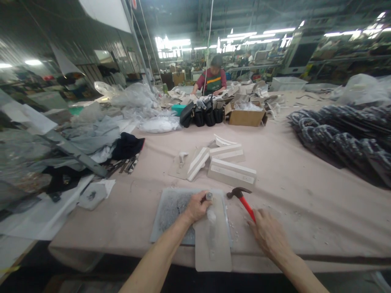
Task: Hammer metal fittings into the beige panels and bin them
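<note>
My left hand (198, 206) is closed around a short round metal tool (209, 196), like a punch, held upright on a flat beige panel (214, 256). A plastic-wrapped strip (211, 224) runs along that panel. Beneath the panel lies a grey, worn-looking board (168, 209), and the panel's near end hangs over the table edge. To the right, my right hand (270, 232) grips the red handle of a claw hammer (246, 205). The hammer's dark head is low over the table, beside the board; whether it touches the cloth I cannot tell.
Beyond the board lie several beige panels with white strips (232, 173). Farther back stand black bags (204, 116) and a cardboard box (247, 116). Dark pieces with wrapped handles (342, 142) are heaped right. A metal post (76, 154) rises left. Another person (214, 79) works across the table.
</note>
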### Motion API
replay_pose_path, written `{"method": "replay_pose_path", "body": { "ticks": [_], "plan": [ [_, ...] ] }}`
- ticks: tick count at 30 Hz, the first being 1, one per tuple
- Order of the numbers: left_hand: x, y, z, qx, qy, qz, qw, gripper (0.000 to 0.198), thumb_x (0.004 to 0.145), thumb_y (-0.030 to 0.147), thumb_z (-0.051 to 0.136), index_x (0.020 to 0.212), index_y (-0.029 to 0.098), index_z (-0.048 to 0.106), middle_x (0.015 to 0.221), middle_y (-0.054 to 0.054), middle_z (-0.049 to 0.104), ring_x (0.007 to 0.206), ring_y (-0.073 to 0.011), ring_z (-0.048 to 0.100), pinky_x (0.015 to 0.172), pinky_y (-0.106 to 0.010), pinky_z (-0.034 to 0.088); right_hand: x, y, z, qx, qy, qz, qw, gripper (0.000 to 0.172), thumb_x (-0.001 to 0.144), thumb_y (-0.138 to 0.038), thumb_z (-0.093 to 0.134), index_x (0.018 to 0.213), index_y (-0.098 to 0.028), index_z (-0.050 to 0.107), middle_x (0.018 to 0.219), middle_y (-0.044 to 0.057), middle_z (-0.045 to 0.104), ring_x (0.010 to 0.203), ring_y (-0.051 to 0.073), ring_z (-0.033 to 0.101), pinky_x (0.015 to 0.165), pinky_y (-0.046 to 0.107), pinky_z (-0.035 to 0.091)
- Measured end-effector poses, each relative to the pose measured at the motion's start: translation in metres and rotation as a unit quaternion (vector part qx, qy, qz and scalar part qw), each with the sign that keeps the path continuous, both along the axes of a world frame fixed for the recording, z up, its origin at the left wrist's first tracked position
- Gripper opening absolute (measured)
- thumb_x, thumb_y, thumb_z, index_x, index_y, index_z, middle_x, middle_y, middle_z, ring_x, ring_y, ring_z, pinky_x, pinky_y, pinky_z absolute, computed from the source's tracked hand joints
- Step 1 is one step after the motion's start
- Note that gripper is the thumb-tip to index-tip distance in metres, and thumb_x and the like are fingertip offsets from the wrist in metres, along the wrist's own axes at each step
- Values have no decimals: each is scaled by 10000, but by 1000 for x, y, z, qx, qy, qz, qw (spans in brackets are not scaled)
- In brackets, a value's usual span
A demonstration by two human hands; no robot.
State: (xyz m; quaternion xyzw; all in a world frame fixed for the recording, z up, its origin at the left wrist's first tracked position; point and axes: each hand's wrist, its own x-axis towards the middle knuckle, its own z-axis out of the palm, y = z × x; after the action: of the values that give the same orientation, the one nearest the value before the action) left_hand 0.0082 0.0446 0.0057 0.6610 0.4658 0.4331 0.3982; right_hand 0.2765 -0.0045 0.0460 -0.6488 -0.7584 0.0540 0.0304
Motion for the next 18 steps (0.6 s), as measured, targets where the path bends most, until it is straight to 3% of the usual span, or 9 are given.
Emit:
{"method": "replay_pose_path", "body": {
  "ticks": [3, 6, 9, 13, 17, 18],
  "plan": [
    [2, 0, -4, -2, -11, 11, 1000, 205, 787, 166, 628, 982, 168, 691, 846, -5, 686, 774, -153, 602, 753, -241, 460, -42, -10, 4, 59, 120, 47, 990, 453, 957, -390, 442, 1316, -117, 477, 1197, 194, 606, 1078, 299, 591, 882, 422, 472],
    [5, 2, -9, -22, -58, 26, 998, 229, 748, 189, 673, 976, 164, 684, 849, -5, 691, 776, -151, 612, 745, -232, 473, -98, -25, 9, -33, 199, 74, 977, 560, 951, -395, 436, 1433, -118, 373, 1205, 186, 633, 1057, 290, 636, 861, 409, 505],
    [5, 7, -12, -64, -164, 86, 981, 212, 724, 248, 710, 907, 154, 661, 811, -8, 685, 739, -146, 614, 698, -223, 478, -137, -31, 7, -111, 185, 41, 976, 463, 949, -285, 378, 1356, -80, 459, 984, 181, 709, 918, 313, 693, 776, 411, 515],
    [-9, 9, -6, -69, -241, 204, 946, 214, 726, 300, 719, 861, 153, 640, 776, -12, 677, 705, -139, 613, 660, -216, 469, -136, -22, 4, -109, 186, 23, 976, 470, 929, -269, 345, 1321, -54, 488, 876, 182, 718, 845, 332, 703, 718, 427, 517],
    [-30, -19, 5, -23, -159, 267, 950, 139, 732, 240, 700, 832, 149, 666, 756, -7, 657, 694, -135, 581, 674, -227, 465, -103, -11, 25, -54, 288, -26, 956, 408, 918, -359, 354, 1181, -166, 599, 735, 99, 684, 668, 255, 680, 575, 367, 530],
    [-33, -27, 6, -21, -131, 287, 949, 133, 739, 231, 702, 842, 150, 679, 760, -10, 660, 699, -139, 578, 679, -236, 469, -99, -4, 32, -30, 308, -8, 951, 381, 945, -388, 344, 1106, -206, 637, 694, 103, 657, 605, 232, 653, 515, 347, 508]
  ]
}}
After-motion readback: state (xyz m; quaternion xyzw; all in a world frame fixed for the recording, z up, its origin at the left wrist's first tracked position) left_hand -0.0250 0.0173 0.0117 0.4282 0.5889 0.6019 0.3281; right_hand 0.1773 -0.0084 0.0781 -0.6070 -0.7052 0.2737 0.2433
